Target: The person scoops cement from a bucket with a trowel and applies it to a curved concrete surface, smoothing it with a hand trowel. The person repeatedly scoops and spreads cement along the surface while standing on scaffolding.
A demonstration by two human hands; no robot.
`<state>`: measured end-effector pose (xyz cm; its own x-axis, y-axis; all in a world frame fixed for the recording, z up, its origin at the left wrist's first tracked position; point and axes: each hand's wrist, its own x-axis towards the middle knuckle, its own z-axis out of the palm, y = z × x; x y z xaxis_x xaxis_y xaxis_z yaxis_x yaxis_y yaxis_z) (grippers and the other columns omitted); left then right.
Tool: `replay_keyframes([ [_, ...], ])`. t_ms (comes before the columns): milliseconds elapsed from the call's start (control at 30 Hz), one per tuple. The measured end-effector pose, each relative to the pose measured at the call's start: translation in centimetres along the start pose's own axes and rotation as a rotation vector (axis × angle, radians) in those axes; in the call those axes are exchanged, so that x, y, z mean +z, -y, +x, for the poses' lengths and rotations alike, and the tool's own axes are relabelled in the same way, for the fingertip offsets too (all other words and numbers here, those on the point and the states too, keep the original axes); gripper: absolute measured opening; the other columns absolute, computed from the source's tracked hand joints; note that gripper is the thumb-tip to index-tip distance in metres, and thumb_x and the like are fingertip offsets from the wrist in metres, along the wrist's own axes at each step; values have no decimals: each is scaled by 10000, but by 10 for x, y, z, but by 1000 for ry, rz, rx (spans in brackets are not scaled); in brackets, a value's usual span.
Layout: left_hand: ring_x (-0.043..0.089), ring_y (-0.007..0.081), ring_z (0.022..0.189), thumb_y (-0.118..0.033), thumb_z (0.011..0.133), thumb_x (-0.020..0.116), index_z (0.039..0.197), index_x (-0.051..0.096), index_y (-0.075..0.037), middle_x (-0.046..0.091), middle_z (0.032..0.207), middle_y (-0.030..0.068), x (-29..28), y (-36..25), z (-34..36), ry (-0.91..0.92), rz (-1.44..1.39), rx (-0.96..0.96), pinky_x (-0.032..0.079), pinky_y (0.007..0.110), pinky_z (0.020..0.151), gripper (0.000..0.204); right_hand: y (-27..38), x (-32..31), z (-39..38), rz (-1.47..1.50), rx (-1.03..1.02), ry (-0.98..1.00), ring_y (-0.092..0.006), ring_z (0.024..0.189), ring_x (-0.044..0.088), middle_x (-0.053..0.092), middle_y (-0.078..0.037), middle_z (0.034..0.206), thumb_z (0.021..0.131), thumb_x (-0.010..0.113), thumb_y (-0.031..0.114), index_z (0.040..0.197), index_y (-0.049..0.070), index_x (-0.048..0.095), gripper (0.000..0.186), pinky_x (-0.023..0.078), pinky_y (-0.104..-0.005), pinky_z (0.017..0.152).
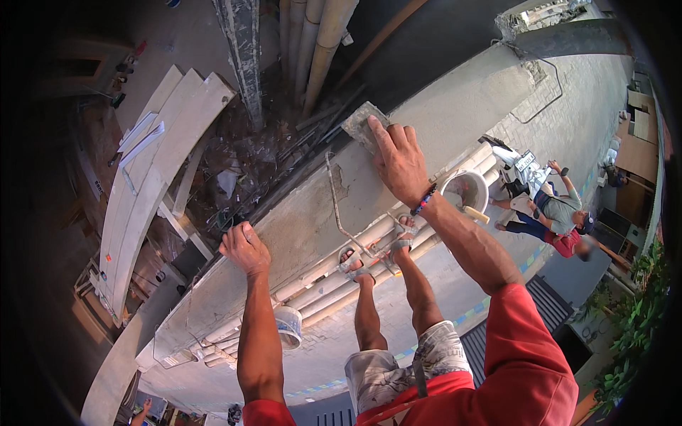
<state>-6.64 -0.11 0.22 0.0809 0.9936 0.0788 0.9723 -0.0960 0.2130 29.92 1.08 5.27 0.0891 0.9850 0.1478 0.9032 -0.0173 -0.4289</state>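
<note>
Under my right hand [403, 160] is a flat, cement-smeared plastering float [364, 122], gripped against the far edge of the wall top. The index finger lies stretched along the float; the other fingers bend round it. My left hand [246, 250] is closed over the same far edge, farther left, its fingertips partly hidden. Grey mortar coats the wall [298, 227], with a rougher patch between my hands. A bent metal rod [334, 202] sticks up there. Below my right wrist hangs a white bucket [465, 190] with grey residue inside.
My sandalled feet stand on bamboo poles [320, 291] along the wall. Another white bucket [288, 328] hangs by my left forearm. Beyond the wall are curved boards [160, 177], upright bamboo [327, 50] and debris. Far below at right, people ride a motorcycle [529, 170] on the paved street.
</note>
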Motion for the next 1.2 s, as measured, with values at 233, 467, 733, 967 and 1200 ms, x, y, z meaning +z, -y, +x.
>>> replay_keyframes([
  [233,574,332,883,-311,1018,392,915,631,-67,633,899,107,-7,-6,1,-29,28,41,363,462,784,356,-116,-44,22,-109,271,-138,-343,974,528,545,-161,1022,780,580,-22,1412,84,475,650,453,-438,911],
  [467,576,333,898,-306,1017,386,925,633,-72,632,898,109,-5,-5,1,-19,41,41,361,463,788,352,-289,-125,42,-146,673,-305,-347,975,651,676,-208,1032,801,612,111,1311,29,570,518,498,-432,866],
  [733,575,327,922,-309,1021,380,938,634,-84,633,912,100,-5,-4,1,3,60,26,360,456,801,349,-216,-83,41,12,445,-269,-403,862,644,669,-230,919,843,599,97,1250,20,582,414,487,-455,798],
  [967,573,316,939,-308,1023,376,941,642,-88,634,923,90,-4,-7,3,41,34,23,355,455,807,354,-3,-34,-52,396,138,240,-334,938,508,590,-177,1013,811,593,-58,1331,-3,500,530,458,-414,856],
  [1200,571,311,914,-297,1021,390,926,644,-99,637,909,78,-7,-2,-3,-3,33,24,357,458,800,336,-118,-98,-24,406,608,-204,-315,881,672,677,-218,1040,870,615,49,1277,11,593,409,511,-384,809],
])
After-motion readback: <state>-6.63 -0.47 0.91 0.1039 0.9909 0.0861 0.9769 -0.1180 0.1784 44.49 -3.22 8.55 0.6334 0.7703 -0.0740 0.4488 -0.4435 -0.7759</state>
